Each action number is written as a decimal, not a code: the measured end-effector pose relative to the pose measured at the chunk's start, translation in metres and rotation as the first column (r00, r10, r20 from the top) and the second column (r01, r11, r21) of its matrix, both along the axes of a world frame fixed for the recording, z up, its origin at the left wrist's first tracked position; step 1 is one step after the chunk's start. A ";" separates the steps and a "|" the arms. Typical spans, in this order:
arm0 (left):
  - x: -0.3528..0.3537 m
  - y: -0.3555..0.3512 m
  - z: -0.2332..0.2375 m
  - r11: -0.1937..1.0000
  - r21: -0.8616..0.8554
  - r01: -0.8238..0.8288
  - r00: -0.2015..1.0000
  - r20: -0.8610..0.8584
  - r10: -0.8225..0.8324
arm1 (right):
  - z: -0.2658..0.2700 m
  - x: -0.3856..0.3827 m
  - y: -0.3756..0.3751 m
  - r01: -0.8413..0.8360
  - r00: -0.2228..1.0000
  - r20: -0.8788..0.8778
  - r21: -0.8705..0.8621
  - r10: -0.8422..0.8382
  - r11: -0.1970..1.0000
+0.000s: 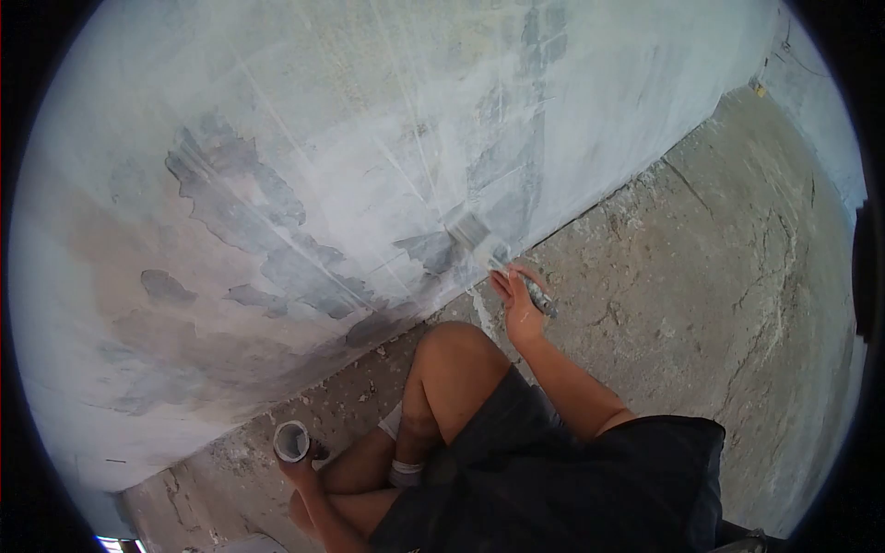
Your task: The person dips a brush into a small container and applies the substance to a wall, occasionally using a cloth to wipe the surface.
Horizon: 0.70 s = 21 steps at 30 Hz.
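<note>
My right hand (pixel 522 309) is closed round the handle of a wide paintbrush (pixel 468 228), and the handle's end sticks out past my palm. The pale bristles are at the lower part of the wall (pixel 350 175), over a grey patch, and look slightly blurred. Fresh-looking white streaks and bare grey patches cover the wall around them. Down at the left, my left hand (pixel 300 467) grips a small round cup (pixel 291 443) by its side. Its open top faces up, with a whitish rim. What lies inside the cup is hard to make out.
I sit with bent legs (pixel 461 369) close to the wall's base. Rough concrete floor (pixel 682 304), stained and cracked, runs along it to the right. Another wall (pixel 811 101) meets it at the far corner. A pale rounded object (pixel 253 545) shows at the bottom edge.
</note>
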<state>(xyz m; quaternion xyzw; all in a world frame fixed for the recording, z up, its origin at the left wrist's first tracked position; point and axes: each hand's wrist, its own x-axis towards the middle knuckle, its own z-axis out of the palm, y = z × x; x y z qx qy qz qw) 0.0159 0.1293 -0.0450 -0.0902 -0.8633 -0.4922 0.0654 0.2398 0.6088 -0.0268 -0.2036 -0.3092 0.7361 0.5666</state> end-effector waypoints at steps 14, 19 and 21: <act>-0.015 -0.016 -0.021 0.997 -0.076 0.004 1.000 -0.028 -0.006 | -0.124 0.016 0.000 0.025 0.929 0.370 -0.109 0.017 0.994; -0.012 -0.011 -0.013 0.984 -0.177 -0.021 0.999 -0.053 0.012 | -0.053 0.000 -0.016 -0.159 0.956 0.238 -0.059 0.168 0.986; -0.018 -0.014 -0.020 0.991 -0.133 -0.013 0.999 -0.038 0.007 | -0.017 0.000 -0.019 -0.132 0.986 0.089 -0.100 0.141 0.986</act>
